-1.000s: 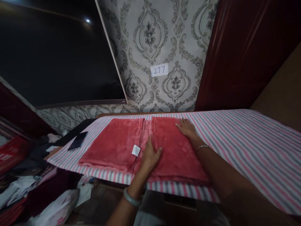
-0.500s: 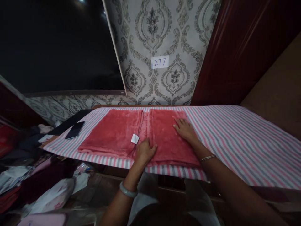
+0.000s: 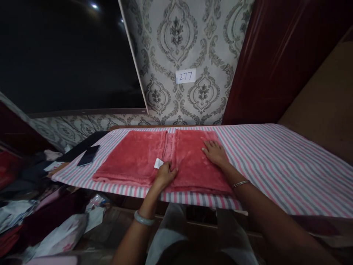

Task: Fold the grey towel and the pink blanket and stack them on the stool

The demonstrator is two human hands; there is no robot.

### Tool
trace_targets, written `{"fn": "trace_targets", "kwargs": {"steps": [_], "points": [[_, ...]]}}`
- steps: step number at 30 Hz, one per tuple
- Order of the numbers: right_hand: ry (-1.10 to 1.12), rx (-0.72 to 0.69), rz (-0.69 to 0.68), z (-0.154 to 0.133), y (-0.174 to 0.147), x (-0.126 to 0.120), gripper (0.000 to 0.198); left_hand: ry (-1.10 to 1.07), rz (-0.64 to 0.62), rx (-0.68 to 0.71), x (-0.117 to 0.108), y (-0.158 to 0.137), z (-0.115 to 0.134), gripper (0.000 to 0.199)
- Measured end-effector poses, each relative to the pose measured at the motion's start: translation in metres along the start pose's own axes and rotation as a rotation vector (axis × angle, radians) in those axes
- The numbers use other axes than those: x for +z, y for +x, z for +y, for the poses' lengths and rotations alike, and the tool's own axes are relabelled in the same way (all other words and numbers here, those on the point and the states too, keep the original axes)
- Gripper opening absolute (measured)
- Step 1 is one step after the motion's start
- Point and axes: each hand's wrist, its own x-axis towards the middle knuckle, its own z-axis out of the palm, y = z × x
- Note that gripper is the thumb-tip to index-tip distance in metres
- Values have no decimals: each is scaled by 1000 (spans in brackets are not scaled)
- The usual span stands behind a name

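Note:
A coral-red plush blanket [image 3: 135, 154] lies with both sides folded inward, leaving a narrow gap between the two folded panels. My left hand [image 3: 165, 175] rests at this gap near the front, its thumb spread over the right panel; its fingers point into the gap and are partly hidden. Beside those fingers a white label [image 3: 158, 163] sticks out at the left panel's edge. On the right panel, toward its outer side, my right hand [image 3: 216, 152] lies flat with fingers spread.
Under the blanket is a pink, grey and white striped cloth [image 3: 275, 158]. A dark phone [image 3: 88, 155] lies on its left part. Behind stand a large TV [image 3: 74, 55] and a patterned wall with a "277" paper [image 3: 185, 76]. Clothes and bags [image 3: 60, 235] are heaped lower left.
My left hand has shifted slightly left and up, close to the label. My right hand stays on the right panel, and the blanket's folds look the same.

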Motion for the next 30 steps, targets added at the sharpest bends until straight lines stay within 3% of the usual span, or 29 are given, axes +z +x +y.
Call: {"fn": "trace_targets", "kwargs": {"steps": [3, 8, 15, 17, 20, 23, 26, 30], "points": [[12, -13, -5, -6, -8, -3, 59, 42, 8, -24, -3, 5, 8, 29], [13, -155, -6, -12, -33, 7, 62, 277, 9, -96, 3, 11, 19, 24], [49, -157, -16, -16, -44, 3, 61, 381, -10, -68, -6, 5, 25, 26], [73, -154, -44, -20, -47, -4, 62, 424, 106, 3, -12, 5, 35, 28], [127, -177, -73, -26, -58, -10, 64, 486, 266, 267, -9, 11, 51, 40], [163, -200, -96, -28, -69, -10, 65, 522, 146, 416, 9, 21, 55, 53], [165, -202, -97, -27, -76, -8, 63, 582, 8, 332, 29, 30, 45, 58], [150, -210, -64, -25, -79, -2, 60, 607, 24, 261, 40, 32, 34, 61]]}}
